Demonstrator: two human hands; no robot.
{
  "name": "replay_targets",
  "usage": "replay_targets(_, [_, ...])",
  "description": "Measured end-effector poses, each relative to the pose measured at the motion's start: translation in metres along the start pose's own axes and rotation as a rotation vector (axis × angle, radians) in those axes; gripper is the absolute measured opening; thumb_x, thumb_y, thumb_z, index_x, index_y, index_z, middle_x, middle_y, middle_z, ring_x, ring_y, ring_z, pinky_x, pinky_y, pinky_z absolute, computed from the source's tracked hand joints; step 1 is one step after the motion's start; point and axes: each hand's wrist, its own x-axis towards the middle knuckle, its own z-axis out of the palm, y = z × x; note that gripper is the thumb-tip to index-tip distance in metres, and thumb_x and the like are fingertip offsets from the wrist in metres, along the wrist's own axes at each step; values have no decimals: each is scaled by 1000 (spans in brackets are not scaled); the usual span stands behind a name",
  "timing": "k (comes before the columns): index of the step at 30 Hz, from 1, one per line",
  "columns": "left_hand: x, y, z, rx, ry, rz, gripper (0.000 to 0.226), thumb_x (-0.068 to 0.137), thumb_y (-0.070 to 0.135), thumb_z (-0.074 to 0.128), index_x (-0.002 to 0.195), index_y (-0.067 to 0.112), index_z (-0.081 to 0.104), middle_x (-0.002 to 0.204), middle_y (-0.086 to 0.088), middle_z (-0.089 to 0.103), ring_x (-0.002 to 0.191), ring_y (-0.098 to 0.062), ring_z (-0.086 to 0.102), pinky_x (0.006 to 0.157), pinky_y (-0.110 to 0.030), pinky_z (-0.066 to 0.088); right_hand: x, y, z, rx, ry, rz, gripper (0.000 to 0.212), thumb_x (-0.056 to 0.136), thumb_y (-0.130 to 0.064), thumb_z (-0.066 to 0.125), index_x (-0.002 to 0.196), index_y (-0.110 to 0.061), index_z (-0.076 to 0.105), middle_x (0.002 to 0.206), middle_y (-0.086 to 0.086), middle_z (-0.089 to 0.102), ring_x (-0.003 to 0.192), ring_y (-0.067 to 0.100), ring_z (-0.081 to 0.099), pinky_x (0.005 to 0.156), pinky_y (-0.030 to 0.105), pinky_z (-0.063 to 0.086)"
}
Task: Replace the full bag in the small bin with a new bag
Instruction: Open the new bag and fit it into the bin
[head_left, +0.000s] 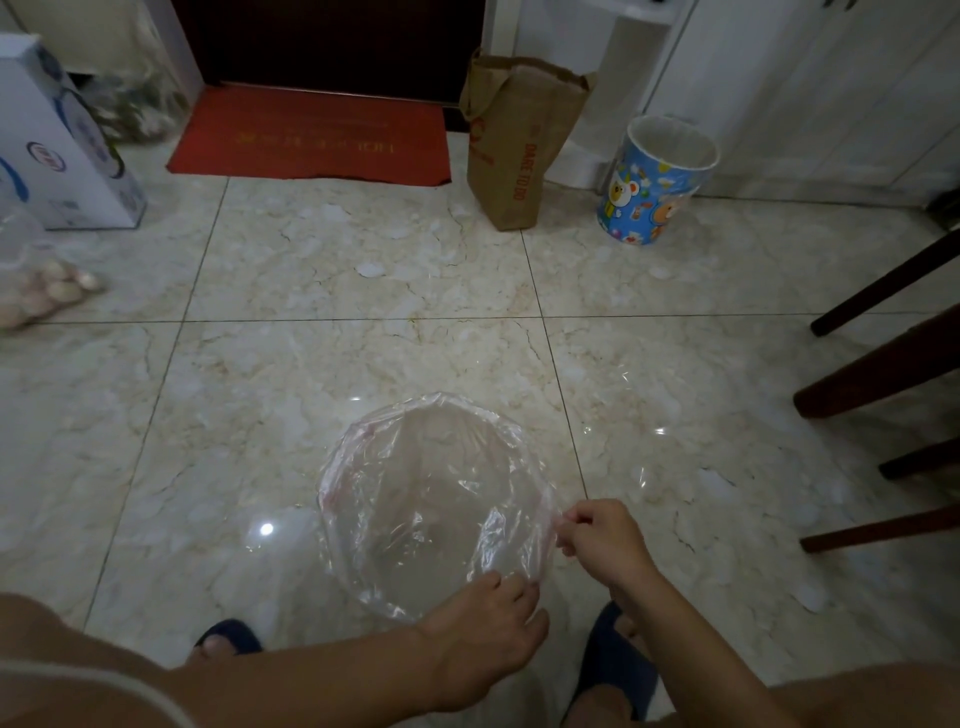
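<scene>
At the bottom of the frame my left hand and right hand each pinch the rim of the new bag, holding its mouth wide, ready for the small bin at upper right.

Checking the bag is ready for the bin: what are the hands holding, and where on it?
Both hold the clear bag by its open rim: left hand at the near edge, right hand pinching the right edge.
</scene>
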Motion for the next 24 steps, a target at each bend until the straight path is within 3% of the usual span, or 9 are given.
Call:
replay_targets(5, [-1,0,5,-45,32,-10,62,47,31,73,106,15,64,103,-8,68,80,-18,61,66,-22,50,10,15,11,278,-42,282,19,86,1,55,77,-1,72,64,9,65,54,16,55,47,23,34])
replay_targets(9, [-6,-5,2,-62,27,6,53,46,32,71,98,21,65,99,-1,68,74,-14,59,64,-21,47,22,21,36,192,-49,312,26,82,3,50,58,-6,58,56,9,55,48,18,45,45,23,28])
replay_targets(12, [-8,-10,4,-115,56,-5,46,55,23,69,100,20,61,106,-3,66,76,-17,60,66,-23,50,33,17,48,188,-40,355,28,87,0,48,61,-7,55,58,10,54,48,19,44,43,23,30])
replay_targets(14, [-8,-12,4,-221,138,-22,46,62,12,64,107,17,58,108,-5,63,76,-19,60,61,-27,52,39,11,46,377,48,393,27,87,0,47,62,-4,57,59,13,55,49,21,45,45,25,33])
replay_targets(16, [-9,-13,1,-296,263,-62,42,67,7,60,108,16,59,100,-4,62,72,-19,57,54,-29,50,37,2,40,636,136,353,28,95,-15,51,74,-4,66,69,13,64,57,24,55,52,27,43])
replay_targets(18, [-7,-12,-3,-342,403,-118,33,69,8,64,102,16,64,84,-2,58,65,-17,52,50,-28,45,30,-7,31,712,74,267,31,97,-33,55,88,-7,69,83,10,72,72,26,65,64,32,51])
replay_targets(21, [-3,-8,-7,-400,493,-246,29,73,19,66,103,17,66,80,0,55,66,-16,51,52,-26,40,27,-8,26,660,-31,213,20,90,-24,66,97,-6,71,95,11,75,85,28,69,74,37,54])
replay_targets(24, [0,-8,-7,-442,428,-393,57,77,31,60,131,17,51,96,1,54,81,-18,53,63,-27,46,33,1,23,771,-77,290,17,90,-13,64,102,-3,71,98,13,73,87,28,67,68,34,55])
